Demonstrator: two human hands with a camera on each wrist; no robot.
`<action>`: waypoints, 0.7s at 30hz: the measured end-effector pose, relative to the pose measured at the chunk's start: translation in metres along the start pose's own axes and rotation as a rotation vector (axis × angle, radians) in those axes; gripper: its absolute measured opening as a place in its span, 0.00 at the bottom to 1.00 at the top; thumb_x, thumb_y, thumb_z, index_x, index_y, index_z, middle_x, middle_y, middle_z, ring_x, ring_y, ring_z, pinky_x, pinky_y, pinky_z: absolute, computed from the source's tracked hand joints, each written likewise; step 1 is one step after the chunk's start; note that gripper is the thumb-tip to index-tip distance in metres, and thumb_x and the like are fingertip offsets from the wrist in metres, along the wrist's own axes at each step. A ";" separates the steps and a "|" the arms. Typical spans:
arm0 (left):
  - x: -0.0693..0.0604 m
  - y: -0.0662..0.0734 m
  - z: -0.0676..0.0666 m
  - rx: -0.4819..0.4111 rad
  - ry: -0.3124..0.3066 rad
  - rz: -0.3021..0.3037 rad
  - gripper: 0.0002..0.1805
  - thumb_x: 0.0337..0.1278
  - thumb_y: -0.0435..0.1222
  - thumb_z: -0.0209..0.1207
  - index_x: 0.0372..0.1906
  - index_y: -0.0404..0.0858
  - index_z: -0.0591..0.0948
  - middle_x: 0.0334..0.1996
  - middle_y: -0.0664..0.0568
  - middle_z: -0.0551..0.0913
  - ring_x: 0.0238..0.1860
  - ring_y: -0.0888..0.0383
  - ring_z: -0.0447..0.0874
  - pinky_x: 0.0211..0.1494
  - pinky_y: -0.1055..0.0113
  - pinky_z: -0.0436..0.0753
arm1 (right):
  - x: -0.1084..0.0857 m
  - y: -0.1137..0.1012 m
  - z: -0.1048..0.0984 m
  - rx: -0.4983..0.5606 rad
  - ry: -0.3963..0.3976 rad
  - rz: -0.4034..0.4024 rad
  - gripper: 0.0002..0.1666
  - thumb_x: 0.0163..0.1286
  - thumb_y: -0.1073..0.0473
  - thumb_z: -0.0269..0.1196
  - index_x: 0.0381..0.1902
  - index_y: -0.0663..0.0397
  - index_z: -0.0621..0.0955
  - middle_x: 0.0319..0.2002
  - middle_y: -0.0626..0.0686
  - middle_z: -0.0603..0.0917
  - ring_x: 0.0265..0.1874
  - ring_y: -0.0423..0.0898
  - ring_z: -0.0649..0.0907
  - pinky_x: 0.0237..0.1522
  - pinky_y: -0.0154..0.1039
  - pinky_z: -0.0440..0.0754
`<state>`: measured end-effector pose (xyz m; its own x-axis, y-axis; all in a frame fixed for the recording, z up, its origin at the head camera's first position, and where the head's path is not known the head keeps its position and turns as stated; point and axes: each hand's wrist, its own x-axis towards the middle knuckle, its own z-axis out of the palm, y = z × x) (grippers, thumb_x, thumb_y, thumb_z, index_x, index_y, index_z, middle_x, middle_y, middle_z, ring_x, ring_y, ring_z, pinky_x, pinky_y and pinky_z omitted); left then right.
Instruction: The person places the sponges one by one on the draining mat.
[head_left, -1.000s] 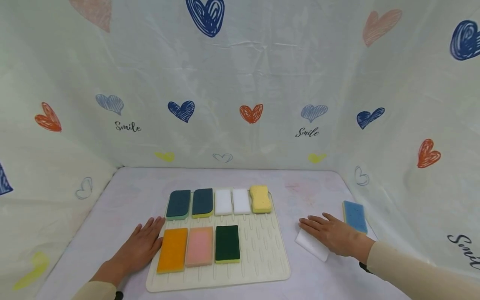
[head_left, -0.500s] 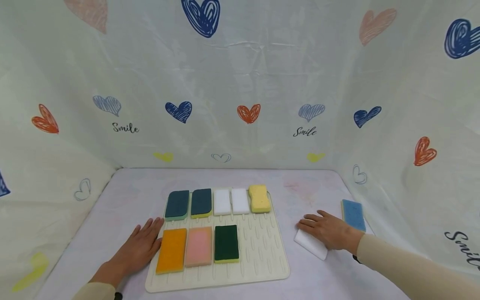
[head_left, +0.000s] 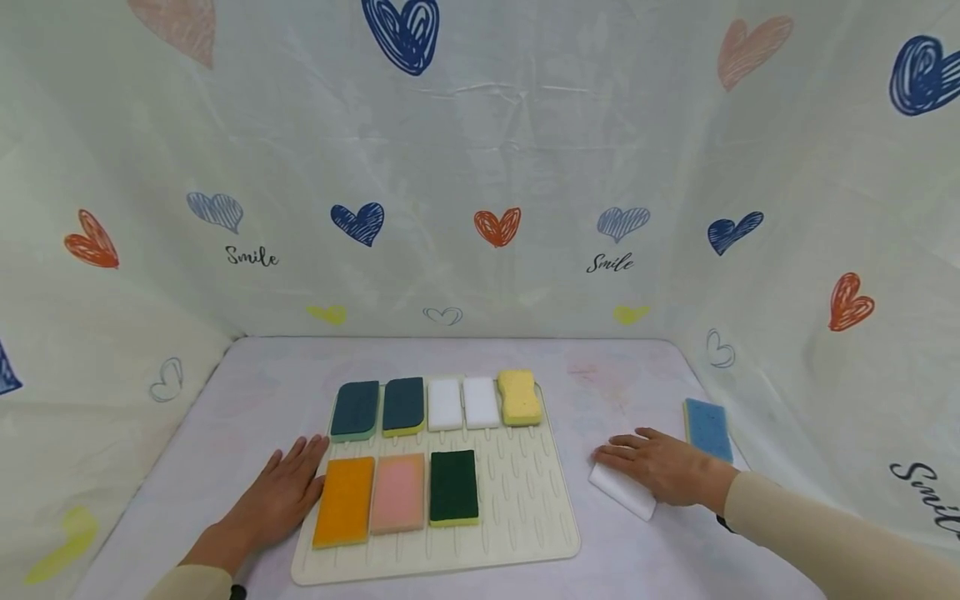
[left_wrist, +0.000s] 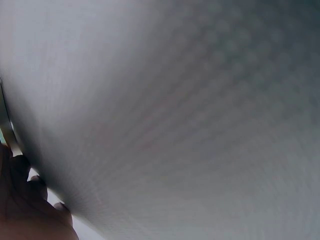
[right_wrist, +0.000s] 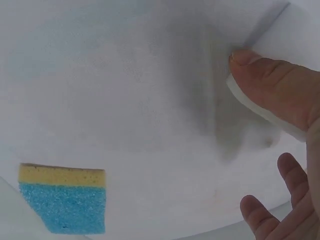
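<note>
My left hand (head_left: 281,492) rests flat with straight fingers, its fingertips at the left edge of a cream drying mat (head_left: 525,500), beside an orange sponge (head_left: 344,502). The left wrist view is mostly blurred grey surface; some fingers (left_wrist: 30,195) show at lower left. My right hand (head_left: 663,467) lies across a white sponge (head_left: 624,492) on the table. In the right wrist view the thumb (right_wrist: 275,85) lies along the white sponge's edge (right_wrist: 265,112), while two fingertips extend past it. Part of this sponge is hidden beneath the hand.
Dark teal sponges (head_left: 356,411), white sponges (head_left: 445,404) and a yellow sponge (head_left: 519,397) line the mat's back. A pink sponge (head_left: 398,493) and a dark green one (head_left: 453,487) lie in front. A blue-and-yellow sponge (head_left: 707,429) sits near the table's right edge. Curtains surround the table.
My right hand shifts slightly over the white sponge, its wrist rising a little and settling again. My left hand and the sponges stay in place; the head view turned slightly.
</note>
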<state>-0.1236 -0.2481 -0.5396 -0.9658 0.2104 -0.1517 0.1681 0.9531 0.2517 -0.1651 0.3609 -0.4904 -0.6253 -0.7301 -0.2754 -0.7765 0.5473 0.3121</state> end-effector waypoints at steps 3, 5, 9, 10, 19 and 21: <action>0.000 0.000 0.000 -0.004 0.003 -0.001 0.41 0.80 0.52 0.53 0.83 0.31 0.57 0.81 0.33 0.60 0.82 0.30 0.53 0.80 0.28 0.49 | -0.001 0.001 0.001 0.042 -0.010 0.039 0.51 0.62 0.54 0.78 0.79 0.48 0.67 0.73 0.48 0.76 0.69 0.51 0.78 0.68 0.54 0.80; -0.001 0.000 0.000 -0.005 0.006 0.000 0.41 0.80 0.52 0.53 0.83 0.31 0.57 0.81 0.33 0.61 0.82 0.30 0.53 0.80 0.27 0.50 | -0.002 0.004 0.004 0.104 0.002 0.103 0.54 0.57 0.50 0.81 0.77 0.54 0.68 0.71 0.53 0.76 0.68 0.55 0.78 0.67 0.56 0.80; 0.000 -0.001 0.000 0.002 0.009 0.003 0.41 0.80 0.52 0.53 0.83 0.31 0.57 0.81 0.33 0.61 0.82 0.30 0.54 0.80 0.28 0.50 | -0.003 0.010 0.017 0.232 0.066 0.286 0.59 0.53 0.42 0.80 0.74 0.63 0.67 0.69 0.62 0.74 0.67 0.61 0.76 0.66 0.62 0.79; 0.000 -0.001 0.001 0.003 0.010 0.004 0.41 0.80 0.51 0.53 0.83 0.32 0.57 0.81 0.34 0.61 0.82 0.31 0.54 0.80 0.28 0.50 | -0.003 0.011 0.021 0.246 0.097 0.323 0.59 0.53 0.41 0.80 0.73 0.65 0.67 0.68 0.63 0.73 0.66 0.62 0.76 0.65 0.63 0.79; 0.001 -0.001 0.001 0.004 -0.002 -0.011 0.41 0.80 0.52 0.53 0.84 0.33 0.56 0.82 0.34 0.60 0.82 0.31 0.53 0.80 0.28 0.49 | 0.012 0.014 0.025 0.153 0.251 0.398 0.62 0.52 0.34 0.76 0.72 0.71 0.68 0.65 0.67 0.75 0.64 0.63 0.76 0.62 0.63 0.79; 0.001 -0.001 0.001 0.005 0.000 -0.009 0.41 0.80 0.52 0.53 0.84 0.33 0.56 0.82 0.34 0.60 0.82 0.31 0.53 0.80 0.28 0.49 | 0.016 0.013 0.021 0.138 0.257 0.393 0.63 0.53 0.32 0.75 0.72 0.70 0.68 0.65 0.67 0.75 0.64 0.63 0.76 0.63 0.62 0.79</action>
<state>-0.1247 -0.2486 -0.5407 -0.9674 0.2014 -0.1535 0.1601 0.9561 0.2454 -0.1869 0.3650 -0.5102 -0.8473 -0.5254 0.0779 -0.4995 0.8381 0.2192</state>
